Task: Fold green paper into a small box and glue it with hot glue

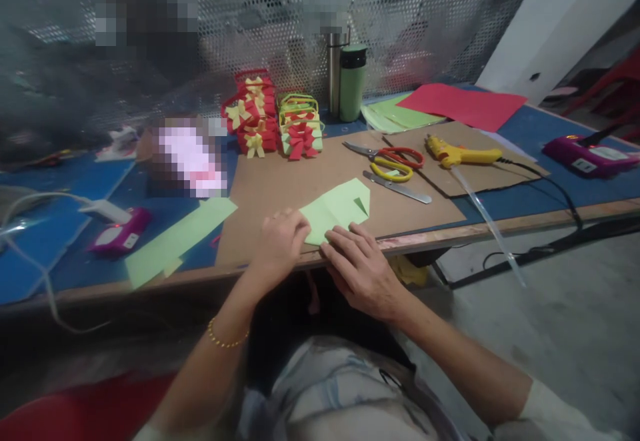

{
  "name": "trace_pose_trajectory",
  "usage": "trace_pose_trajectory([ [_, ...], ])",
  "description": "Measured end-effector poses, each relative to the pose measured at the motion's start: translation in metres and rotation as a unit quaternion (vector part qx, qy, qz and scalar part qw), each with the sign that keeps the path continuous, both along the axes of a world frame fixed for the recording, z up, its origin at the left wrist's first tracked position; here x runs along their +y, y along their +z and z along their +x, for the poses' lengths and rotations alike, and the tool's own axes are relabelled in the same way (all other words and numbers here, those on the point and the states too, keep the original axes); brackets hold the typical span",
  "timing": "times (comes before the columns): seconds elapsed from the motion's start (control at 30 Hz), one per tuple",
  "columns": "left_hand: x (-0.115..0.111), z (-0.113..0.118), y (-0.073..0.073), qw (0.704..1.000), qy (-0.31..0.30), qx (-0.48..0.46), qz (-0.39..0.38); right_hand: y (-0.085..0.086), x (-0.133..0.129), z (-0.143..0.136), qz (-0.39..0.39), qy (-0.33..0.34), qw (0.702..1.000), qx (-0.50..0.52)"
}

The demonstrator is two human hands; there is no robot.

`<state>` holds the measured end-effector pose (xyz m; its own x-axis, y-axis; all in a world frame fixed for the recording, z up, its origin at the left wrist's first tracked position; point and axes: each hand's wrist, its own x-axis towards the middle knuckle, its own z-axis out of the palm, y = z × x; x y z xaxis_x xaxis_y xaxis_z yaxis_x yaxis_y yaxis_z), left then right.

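A folded light green paper (333,209) lies on the brown cardboard (250,207) near the table's front edge. My left hand (284,241) pinches its left corner between thumb and fingers. Over its lower right edge rests my right hand (363,267), with the fingers laid nearly flat on the paper. A flap with a dark gap shows at the paper's right end. Behind it lie red-and-yellow scissors (395,161) and a metal blade (397,187).
Red baskets with bows (255,121) and green baskets (300,127) stand at the back beside a green bottle (353,84). A yellow glue gun (463,154) lies right. Green strips (183,241) and a purple power socket (120,231) are left.
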<state>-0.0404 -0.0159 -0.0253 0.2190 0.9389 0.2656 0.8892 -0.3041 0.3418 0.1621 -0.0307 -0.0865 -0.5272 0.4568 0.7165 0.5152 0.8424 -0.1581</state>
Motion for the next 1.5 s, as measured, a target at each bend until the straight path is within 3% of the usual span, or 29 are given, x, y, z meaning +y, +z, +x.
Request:
trace_pose_trajectory([
  [0.27,0.002,0.001,-0.006,0.999,0.025,-0.025,0.000,0.003,0.001,-0.001,0.019,-0.013,1.000,-0.005],
  [1.13,0.001,0.005,-0.004,0.997,0.065,-0.040,-0.003,0.007,-0.002,-0.008,0.010,-0.044,0.999,-0.020],
  [1.3,0.001,0.003,-0.013,0.997,0.061,-0.020,0.052,0.008,-0.003,-0.008,0.009,-0.050,0.998,-0.029],
  [1.5,-0.015,0.005,-0.019,0.977,0.059,0.078,0.187,0.008,-0.003,-0.009,0.013,-0.048,0.998,-0.024],
])
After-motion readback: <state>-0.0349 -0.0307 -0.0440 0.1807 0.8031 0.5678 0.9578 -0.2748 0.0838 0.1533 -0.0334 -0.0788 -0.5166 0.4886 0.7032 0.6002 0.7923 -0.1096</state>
